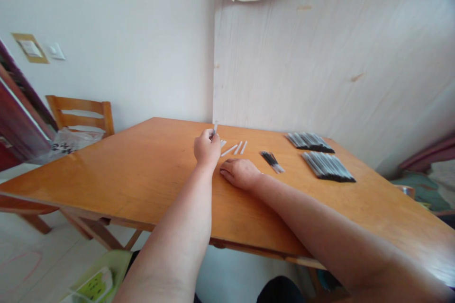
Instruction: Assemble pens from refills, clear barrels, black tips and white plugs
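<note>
My left hand [207, 147] is closed around a slim, pale translucent tube [215, 127], like a pen barrel, which sticks up from the fingers; its lower part is hidden. Palm down on the table lies my right hand [241, 173], its fingers stretched out flat and nothing visible in them. Just beyond the hands, several white tubes [238, 147] are spread on the wood. To their right is a small bunch of thin dark sticks with pale ends [272, 161], resembling pen refills.
Two rows of grey translucent pens with black ends, a far row [308, 142] and a near row [327, 166], lie on the right of the wooden table [142, 165]. A wall stands behind it. At left is a wooden chair [83, 106] with a plastic bag [73, 139].
</note>
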Demonstrator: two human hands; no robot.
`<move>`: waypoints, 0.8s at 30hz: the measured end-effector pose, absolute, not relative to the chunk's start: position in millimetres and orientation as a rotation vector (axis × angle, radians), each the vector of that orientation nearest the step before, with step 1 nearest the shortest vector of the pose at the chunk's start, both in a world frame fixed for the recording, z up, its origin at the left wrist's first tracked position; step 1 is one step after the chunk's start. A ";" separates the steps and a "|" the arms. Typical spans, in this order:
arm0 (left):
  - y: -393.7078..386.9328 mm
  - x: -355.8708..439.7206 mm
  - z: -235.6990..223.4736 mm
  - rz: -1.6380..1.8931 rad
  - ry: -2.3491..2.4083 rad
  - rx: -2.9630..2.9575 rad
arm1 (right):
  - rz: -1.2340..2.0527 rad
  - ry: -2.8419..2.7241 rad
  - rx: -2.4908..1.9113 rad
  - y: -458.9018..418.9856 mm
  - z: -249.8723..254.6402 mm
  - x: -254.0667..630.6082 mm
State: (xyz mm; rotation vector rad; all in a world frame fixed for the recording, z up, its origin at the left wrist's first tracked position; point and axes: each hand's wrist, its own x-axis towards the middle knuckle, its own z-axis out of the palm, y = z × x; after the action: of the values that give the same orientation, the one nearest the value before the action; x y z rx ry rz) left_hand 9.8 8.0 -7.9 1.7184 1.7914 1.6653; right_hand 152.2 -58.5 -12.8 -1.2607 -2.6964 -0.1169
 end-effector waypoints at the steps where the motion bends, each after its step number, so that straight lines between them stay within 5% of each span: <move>1: 8.8 9.8 -8.8 1.667 1.785 1.721 | -0.128 -2.697 -1.261 -59.5 -13.2 155.3; 24: 6.8 17.6 -12.0 1.590 1.745 1.855 | -0.122 -2.589 -1.206 -67.8 -19.6 187.8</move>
State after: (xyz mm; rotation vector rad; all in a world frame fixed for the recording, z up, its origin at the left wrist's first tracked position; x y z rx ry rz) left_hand 17.6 6.8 -12.0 1.8553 1.7454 1.5900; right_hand 187.8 -67.8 -19.6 -1.2060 -2.5886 -0.1221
